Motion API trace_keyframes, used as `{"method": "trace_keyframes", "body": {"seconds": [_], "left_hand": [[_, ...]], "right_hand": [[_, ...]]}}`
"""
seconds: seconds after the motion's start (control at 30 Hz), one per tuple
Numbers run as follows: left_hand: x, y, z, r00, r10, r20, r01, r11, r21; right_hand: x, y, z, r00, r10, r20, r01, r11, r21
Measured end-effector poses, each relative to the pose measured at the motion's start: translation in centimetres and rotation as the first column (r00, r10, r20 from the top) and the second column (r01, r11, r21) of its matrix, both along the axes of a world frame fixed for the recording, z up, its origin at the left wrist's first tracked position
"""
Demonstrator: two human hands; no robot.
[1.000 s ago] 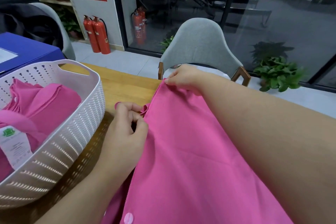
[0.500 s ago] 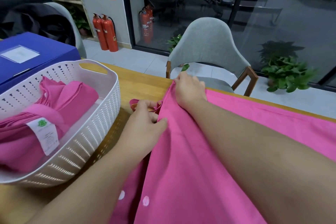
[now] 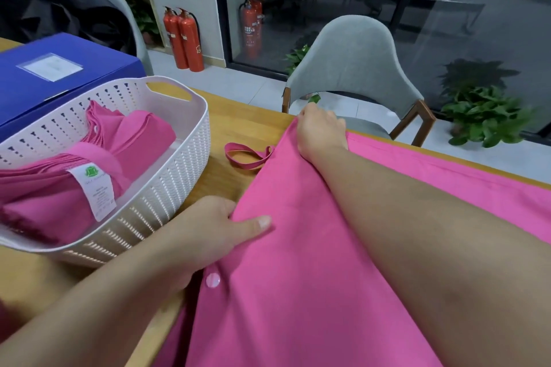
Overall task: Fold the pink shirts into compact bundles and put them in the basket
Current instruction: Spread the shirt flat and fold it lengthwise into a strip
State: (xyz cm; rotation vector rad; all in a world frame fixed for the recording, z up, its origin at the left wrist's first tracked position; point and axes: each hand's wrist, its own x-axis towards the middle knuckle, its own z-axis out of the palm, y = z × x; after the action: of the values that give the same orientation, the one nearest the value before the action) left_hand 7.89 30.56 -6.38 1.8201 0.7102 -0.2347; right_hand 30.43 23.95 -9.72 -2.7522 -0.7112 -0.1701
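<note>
Pink cotton-like cloth covers most of the wooden desk (image 3: 238, 122): a smooth, matte shirt (image 3: 313, 277) lies spread flat, with a pale round button (image 3: 213, 280) near its left edge and a thin loop of fabric (image 3: 247, 155) curling off its far corner onto the wood. The left hand (image 3: 208, 235) pinches the shirt's folded left edge, thumb lying on top of the cloth and fingers tucked beneath it. The right hand (image 3: 320, 131) reaches across to the far edge, fingers curled down onto the cloth there; whether they grip or only press it I cannot tell. Just left of the shirt stands a white plastic basket (image 3: 179, 176) with a woven-pattern wall and perforated rim, holding folded pink shirts (image 3: 119, 146), one with a white paper tag (image 3: 95, 191). Behind the basket sits a blue box (image 3: 68, 74); a grey chair (image 3: 354, 68) stands beyond the desk.
</note>
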Motion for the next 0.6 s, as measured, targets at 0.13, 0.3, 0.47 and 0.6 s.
{"method": "trace_keyframes", "body": {"seconds": [0.13,0.3,0.47,0.6], "left_hand": [[-2.5,0.0,-0.8,0.998,0.040,0.043,-0.050,0.958,0.283],[-5.2,-0.7,-0.5,0.993,0.096,0.064,-0.115,0.871,0.477],[-7.1,-2.0,-1.9,0.999,0.019,0.035,-0.040,0.560,0.828],[-8.0,-3.2,-2.8,0.989,-0.045,0.139,-0.102,0.466,0.879]], "right_hand": [[-0.1,0.1,0.1,1.000,0.002,0.011,-0.002,1.000,-0.007],[-0.1,0.1,0.0,1.000,0.001,0.006,-0.001,1.000,0.003],[0.3,0.2,-0.1,1.000,-0.022,0.017,0.022,1.000,0.019],[0.2,0.3,-0.3,0.997,-0.023,0.069,0.023,1.000,-0.002]]}}
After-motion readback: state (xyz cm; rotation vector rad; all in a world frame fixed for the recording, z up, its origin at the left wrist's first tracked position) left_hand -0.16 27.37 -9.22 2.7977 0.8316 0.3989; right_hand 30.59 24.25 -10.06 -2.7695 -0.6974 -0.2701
